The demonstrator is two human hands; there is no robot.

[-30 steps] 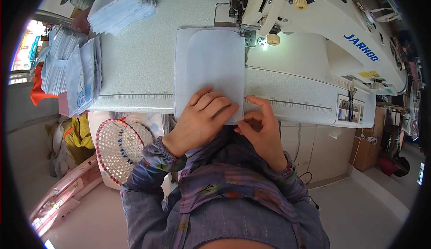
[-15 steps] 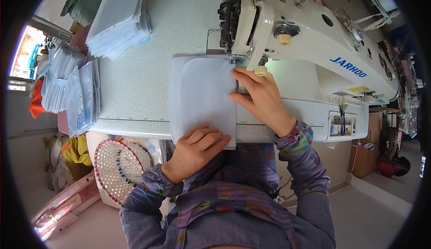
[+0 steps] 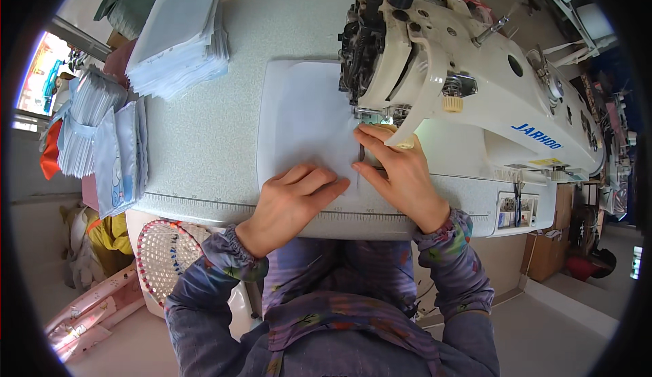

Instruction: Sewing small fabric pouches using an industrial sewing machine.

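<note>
A pale blue-white rectangular fabric piece [image 3: 305, 115] lies flat on the sewing machine bed, its right edge running up to the presser foot [image 3: 370, 115]. My left hand [image 3: 292, 200] rests on the near end of this cloth, fingers stretched out and lying flat. My right hand [image 3: 401, 176] is at the cloth's right edge just below the presser foot, with index finger and thumb apart. Its fingertips touch the edge, and nothing shows gripped between them. The machine head [image 3: 407, 58] partly hides the needle area.
A stack of pale blue fabric pieces [image 3: 180, 44] stands at the far left of the bed [image 3: 197, 132]. More folded pieces [image 3: 122, 153] hang over its left edge. A white woven basket [image 3: 166, 255] sits below left. A small parts tray [image 3: 519, 210] is set in at the right.
The cloth has moved away from me, further past the presser foot. My left hand has followed it forward, while my right hand stays by the foot. The view has shifted slightly.
</note>
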